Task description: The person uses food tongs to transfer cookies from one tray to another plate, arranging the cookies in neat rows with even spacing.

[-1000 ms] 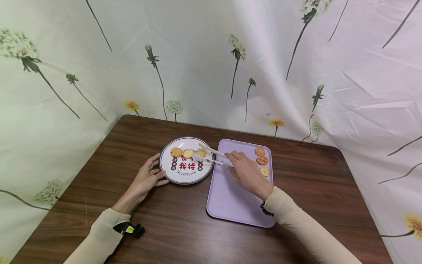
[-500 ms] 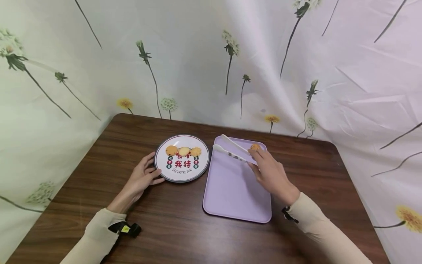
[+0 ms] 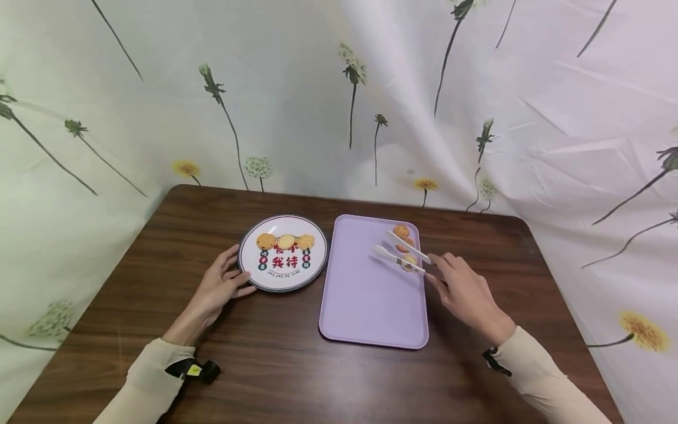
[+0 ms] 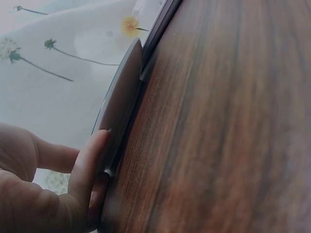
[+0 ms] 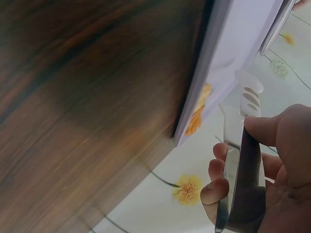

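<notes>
My right hand (image 3: pixel 468 294) holds white tongs (image 5: pixel 233 131) with dark patches, their arms spread, above the right side of the lilac tray (image 3: pixel 365 306). Below and beside the tongs lie a swirled cookie (image 3: pixel 400 231), a brown cookie (image 3: pixel 406 243) and a pale yellow cookie (image 3: pixel 409 259), the last two partly covered by the tongs. To the left, my left hand (image 3: pixel 219 285) touches the rim of a round white plate (image 3: pixel 286 277) with spread fingers, also seen at the plate's edge in the left wrist view. A round brown cookie (image 3: pixel 266 241), a smooth pale cookie (image 3: pixel 286 242) and a ridged cookie (image 3: pixel 305 242) sit on it.
Plate and tray stand close together on a dark wooden table (image 3: pixel 265 365). A curtain (image 3: pixel 302 106) printed with dandelions hangs behind the table's far edge. Each wrist wears a black strap.
My right hand has carried the tongs from the ridged cookie on the plate rightward to above the tray's cookies. The ridged cookie stays on the plate. My left hand keeps its place at the rim.
</notes>
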The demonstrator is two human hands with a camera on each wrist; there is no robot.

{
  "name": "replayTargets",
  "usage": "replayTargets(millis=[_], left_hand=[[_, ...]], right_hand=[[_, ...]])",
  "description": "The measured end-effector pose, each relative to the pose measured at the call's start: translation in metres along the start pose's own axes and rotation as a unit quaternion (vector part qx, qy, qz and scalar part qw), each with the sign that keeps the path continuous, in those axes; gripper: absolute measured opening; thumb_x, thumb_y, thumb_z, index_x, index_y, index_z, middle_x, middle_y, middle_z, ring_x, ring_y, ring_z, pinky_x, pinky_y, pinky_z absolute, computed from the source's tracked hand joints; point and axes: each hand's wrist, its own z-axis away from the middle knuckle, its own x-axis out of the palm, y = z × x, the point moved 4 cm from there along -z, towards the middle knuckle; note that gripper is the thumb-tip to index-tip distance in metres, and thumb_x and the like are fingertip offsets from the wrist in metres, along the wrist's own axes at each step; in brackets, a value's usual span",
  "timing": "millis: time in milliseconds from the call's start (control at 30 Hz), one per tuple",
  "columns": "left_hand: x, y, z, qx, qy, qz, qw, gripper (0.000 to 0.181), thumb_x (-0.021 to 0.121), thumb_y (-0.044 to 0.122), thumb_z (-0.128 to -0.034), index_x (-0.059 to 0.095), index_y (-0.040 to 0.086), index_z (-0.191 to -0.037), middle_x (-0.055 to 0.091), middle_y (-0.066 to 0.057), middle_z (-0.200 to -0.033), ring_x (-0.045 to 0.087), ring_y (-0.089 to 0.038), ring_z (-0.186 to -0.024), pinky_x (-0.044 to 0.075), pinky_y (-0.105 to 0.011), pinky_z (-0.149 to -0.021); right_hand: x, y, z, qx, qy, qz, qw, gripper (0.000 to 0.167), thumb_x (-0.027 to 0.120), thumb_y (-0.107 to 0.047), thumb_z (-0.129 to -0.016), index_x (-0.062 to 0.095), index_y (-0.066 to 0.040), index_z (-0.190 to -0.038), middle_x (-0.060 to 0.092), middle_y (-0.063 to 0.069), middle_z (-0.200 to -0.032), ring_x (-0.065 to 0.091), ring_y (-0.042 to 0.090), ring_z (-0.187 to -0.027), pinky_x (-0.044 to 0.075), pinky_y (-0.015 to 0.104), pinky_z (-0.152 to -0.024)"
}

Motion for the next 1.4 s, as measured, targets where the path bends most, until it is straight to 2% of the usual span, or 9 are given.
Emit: replayTargets(millis=[267, 767, 1033, 1200, 1400], left_hand=[[-0.002, 0.002, 0.001, 0.0, 0.0, 0.001, 1.0, 0.08, 0.045, -0.005, -0.1074, -0.002, 0.016, -0.17, 0.007, -0.024, -0.174, 0.035, -0.044, -0.148, 0.066, -0.024, -0.093], [-0.001, 0.005, 0.001, -0.002, -0.001, 0.001, 1.0, 0.08, 0.045, -0.004, -0.1075, -0.002, 0.015, -0.17, 0.006, -0.024, -0.174, 0.034, -0.044, -0.149, 0.066, -0.025, -0.093], [0.0, 0.002, 0.002, -0.006, 0.0, 0.001, 1.0, 0.08, 0.044, -0.004, -0.1076, -0.002, 0.015, -0.169, 0.006, -0.024, -0.174, 0.034, -0.044, -0.149, 0.066, -0.025, -0.094], [0.0, 0.002, 0.002, -0.005, -0.001, -0.001, 1.0, 0.079, 0.044, -0.005, -0.1075, -0.002, 0.014, -0.169, 0.006, -0.025, -0.174, 0.034, -0.044, -0.148, 0.066, -0.026, -0.094], [0.0, 0.002, 0.002, -0.001, -0.003, 0.002, 1.0, 0.079, 0.044, -0.005, -0.1074, -0.001, 0.014, -0.169, 0.007, -0.025, -0.173, 0.035, -0.044, -0.148, 0.066, -0.026, -0.095]], right_hand=[[-0.004, 0.01, 0.012, 0.016, -0.018, 0.01, 0.9997, 0.042, 0.068, -0.026, -0.101, 0.064, -0.009, -0.139, 0.068, 0.007, -0.108, 0.063, 0.027, -0.097, 0.056, 0.045, -0.053], [-0.015, 0.021, 0.031, 0.029, -0.021, 0.031, 0.9989, 0.042, 0.07, -0.023, -0.099, 0.065, -0.005, -0.137, 0.068, 0.007, -0.105, 0.065, 0.028, -0.095, 0.057, 0.047, -0.055], [-0.019, 0.022, 0.032, 0.023, -0.037, 0.023, 0.9988, 0.042, 0.07, -0.022, -0.099, 0.066, -0.006, -0.138, 0.064, 0.004, -0.099, 0.06, 0.021, -0.083, 0.05, 0.04, -0.048], [-0.017, 0.02, 0.034, 0.016, -0.028, 0.024, 0.9992, 0.038, 0.071, -0.02, -0.099, 0.068, -0.008, -0.134, 0.066, 0.003, -0.097, 0.06, 0.021, -0.081, 0.053, 0.042, -0.049], [-0.015, 0.015, 0.035, 0.003, 0.002, 0.022, 0.9997, 0.032, 0.073, -0.017, -0.097, 0.071, -0.008, -0.128, 0.067, 0.001, -0.092, 0.061, 0.022, -0.079, 0.052, 0.04, -0.047]])
